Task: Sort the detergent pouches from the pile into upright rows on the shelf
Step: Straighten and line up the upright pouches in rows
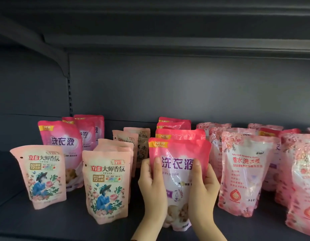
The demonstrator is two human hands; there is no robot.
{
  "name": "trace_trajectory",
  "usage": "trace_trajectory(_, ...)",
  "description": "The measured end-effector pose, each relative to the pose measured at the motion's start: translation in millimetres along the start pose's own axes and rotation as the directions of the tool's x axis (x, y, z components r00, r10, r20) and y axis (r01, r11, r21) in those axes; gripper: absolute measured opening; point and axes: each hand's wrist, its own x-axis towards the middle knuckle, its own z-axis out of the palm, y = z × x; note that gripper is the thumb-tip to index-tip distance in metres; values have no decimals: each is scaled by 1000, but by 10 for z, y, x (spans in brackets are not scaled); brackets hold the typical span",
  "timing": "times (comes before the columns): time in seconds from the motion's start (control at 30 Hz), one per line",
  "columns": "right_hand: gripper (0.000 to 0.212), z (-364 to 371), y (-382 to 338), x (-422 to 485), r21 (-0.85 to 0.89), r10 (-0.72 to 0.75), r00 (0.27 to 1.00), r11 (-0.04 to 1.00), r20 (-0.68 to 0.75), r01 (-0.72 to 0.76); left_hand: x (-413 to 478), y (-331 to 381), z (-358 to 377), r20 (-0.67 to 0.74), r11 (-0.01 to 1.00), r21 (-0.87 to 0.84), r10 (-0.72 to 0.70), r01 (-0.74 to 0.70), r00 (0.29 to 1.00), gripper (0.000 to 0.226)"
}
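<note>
Both hands, L (153, 186) & R (203, 188), grip upright pink pouch (178, 164) btwn them.

A dark grey shelf (46, 226) carries upright pouches in rows running from front edge to back: pale floral pouches (105, 186) near the left front, bright pink pouches (62, 141) behind them and mid-shelf, and glossy rose-print pouches (244, 173) toward the right edge.
</note>
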Motion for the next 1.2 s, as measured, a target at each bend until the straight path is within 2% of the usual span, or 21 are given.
trace_trajectory(0.13,22,-5,-18,-5,-20,4,999,1000,33,-3,21,33,-17,21,999,26,46,-47,999,10)
trace_trajectory(0.3,24,-39,-14,-1,-68,-6,998,998,67,10,58,90,-12,57,975,117,185,-190,981,36)
trace_trajectory(0.57,21,-34,-66,9,-100,-10,995,995,103,21,112,101,44,58,956,197,210,-217,976,40)
trace_trajectory(0.63,21,-72,-85,15,-134,-39,993,989,115,54,114,122,8,45,932,251,259,-261,965,42)
trace_trajectory(0.7,21,-143,-98,46,-156,-64,991,984,117,82,123,180,-4,62,869,350,352,-350,934,48)
trace_trajectory(0.73,18,-180,-107,64,-159,-77,990,983,119,96,133,225,-3,99,806,413,423,-424,901,51)
trace_trajectory(0.8,17,-282,-179,118,-177,-113,986,975,126,134,161,351,49,233,610,519,573,-599,786,52)
trace_trajectory(0.87,17,-388,-366,231,-239,-184,963,943,196,229,217,554,154,416,375,555,648,-743,638,44)
trace_trajectory(0.93,14,-543,-699,507,-330,-282,893,855,351,400,352,806,351,627,198,485,600,-852,496,29)
trace_trajectory(0.97,14,-629,-901,700,-383,-297,838,785,458,487,434,925,469,726,178,427,517,-887,453,22)
trace_trajectory(1.03,15,-801,-1324,1146,-509,-216,736,598,641,619,590,1109,760,868,284,359,249,-889,430,17)
trace_trajectory(1.1,6,-942,-1617,1581,-642,-3,684,345,729,685,721,1159,1071,900,388,414,-41,-823,434,27)
trace_trajectory(1.17,18,-1066,-1724,1939,-688,291,652,33,700,725,765,1080,1387,879,350,475,-216,-807,424,42)
trace_trajectory(1.2,26,-1108,-1726,2062,-683,421,647,-83,636,726,759,1020,1522,862,347,501,-282,-793,422,48)
